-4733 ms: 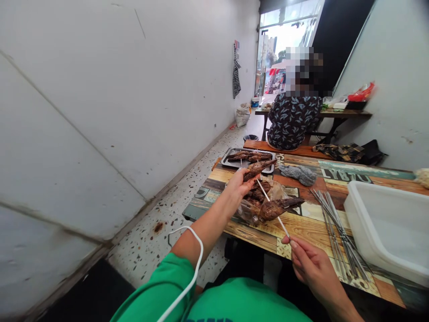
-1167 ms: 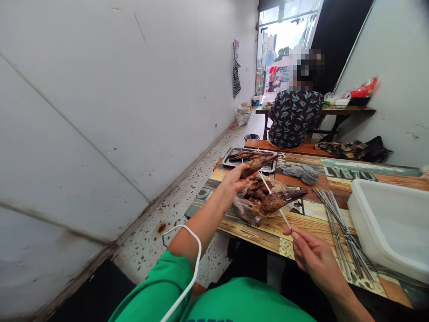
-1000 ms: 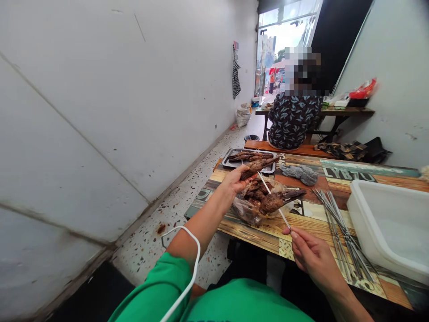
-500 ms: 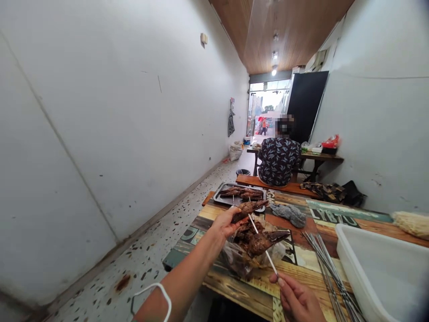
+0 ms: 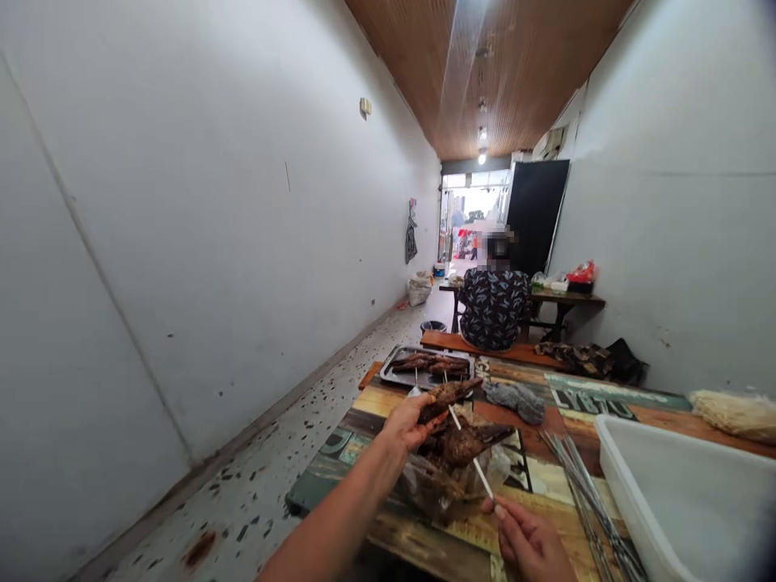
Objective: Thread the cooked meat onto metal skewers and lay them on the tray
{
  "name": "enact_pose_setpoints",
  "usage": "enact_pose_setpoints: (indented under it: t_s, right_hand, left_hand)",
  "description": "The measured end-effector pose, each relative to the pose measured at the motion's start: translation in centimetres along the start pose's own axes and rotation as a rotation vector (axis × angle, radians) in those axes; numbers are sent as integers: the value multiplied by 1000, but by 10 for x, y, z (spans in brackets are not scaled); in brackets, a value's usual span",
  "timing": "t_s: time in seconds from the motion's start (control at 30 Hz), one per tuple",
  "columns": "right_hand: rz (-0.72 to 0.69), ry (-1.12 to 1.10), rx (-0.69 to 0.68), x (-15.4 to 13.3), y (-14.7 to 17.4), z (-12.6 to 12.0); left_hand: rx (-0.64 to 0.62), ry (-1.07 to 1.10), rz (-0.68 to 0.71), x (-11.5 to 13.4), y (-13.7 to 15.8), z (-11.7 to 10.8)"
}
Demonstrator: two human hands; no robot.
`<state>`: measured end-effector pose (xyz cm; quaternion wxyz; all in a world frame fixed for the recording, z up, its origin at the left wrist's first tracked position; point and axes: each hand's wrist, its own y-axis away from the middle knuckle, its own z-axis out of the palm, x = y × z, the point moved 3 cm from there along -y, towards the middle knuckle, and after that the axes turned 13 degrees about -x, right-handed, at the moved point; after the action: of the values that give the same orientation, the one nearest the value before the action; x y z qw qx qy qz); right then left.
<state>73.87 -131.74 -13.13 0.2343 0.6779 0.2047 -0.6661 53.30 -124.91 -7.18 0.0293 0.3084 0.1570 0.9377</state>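
Note:
My left hand [image 5: 408, 423] holds a dark brown grilled fish [image 5: 447, 394] up over the patterned wooden table [image 5: 546, 477]. My right hand [image 5: 529, 543], low in the view, pinches the near end of a thin white skewer [image 5: 466, 449]. A second brown fish [image 5: 466, 442] is threaded on that skewer, and the skewer tip points toward the fish in my left hand. Under both lies a clear plastic bag [image 5: 436, 485] with more fish.
A metal tray [image 5: 388, 377] holding skewered fish stands at the table's far left, a grey cloth [image 5: 516, 398] beside it. Several metal skewers [image 5: 582, 493] lie near a white tub [image 5: 685, 501]. A person in a patterned shirt [image 5: 493, 308] sits beyond, back turned.
The camera has tilted upward, so the ceiling shows and the table sits lower in view. Both hands keep their hold on the fish and the skewer, in much the same pose.

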Motion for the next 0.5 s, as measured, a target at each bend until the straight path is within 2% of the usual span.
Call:
enact_pose_setpoints:
  t_s: [0.23,0.5]
  right_hand:
    - [116,-88,-45,-15,13,8]
    - [34,-49,-47,-8,10,2]
  left_hand:
    - [-47,-41,-14,1,2,0]
    - [-19,44,-29,10,9,6]
